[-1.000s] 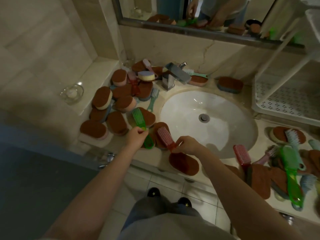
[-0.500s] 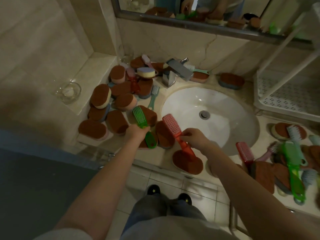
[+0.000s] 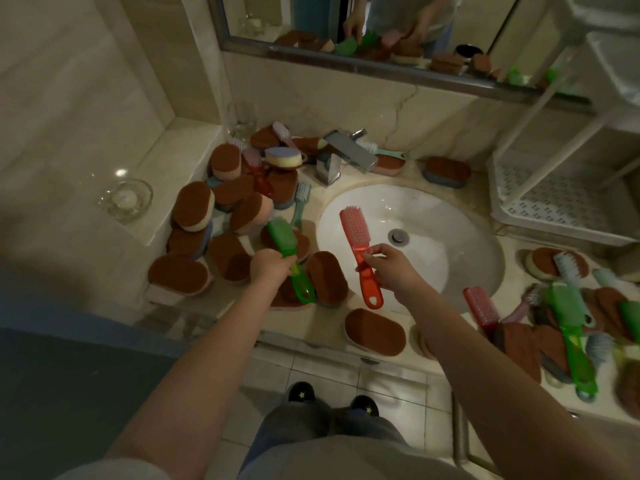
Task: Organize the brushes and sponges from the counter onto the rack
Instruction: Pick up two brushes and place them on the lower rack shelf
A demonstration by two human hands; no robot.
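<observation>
My left hand (image 3: 270,266) grips a green brush (image 3: 289,249) by its handle, held above the brown sponges (image 3: 228,256) piled on the counter's left side. My right hand (image 3: 389,268) holds a red brush (image 3: 358,244) with pink bristles, lifted over the left part of the sink (image 3: 450,258). The white rack (image 3: 554,202) stands at the right, its perforated lower shelf bare. More brushes and sponges (image 3: 568,320) lie heaped on the counter at the right.
A chrome faucet (image 3: 346,155) sits behind the sink, with sponges around it. A glass dish (image 3: 124,199) rests on the left ledge. A mirror (image 3: 381,32) runs along the wall. A single brown sponge (image 3: 375,332) lies at the counter's front edge.
Both hands have raised their brushes off the counter. The red brush has swung up and over the sink; the green brush has lifted above the sponge pile.
</observation>
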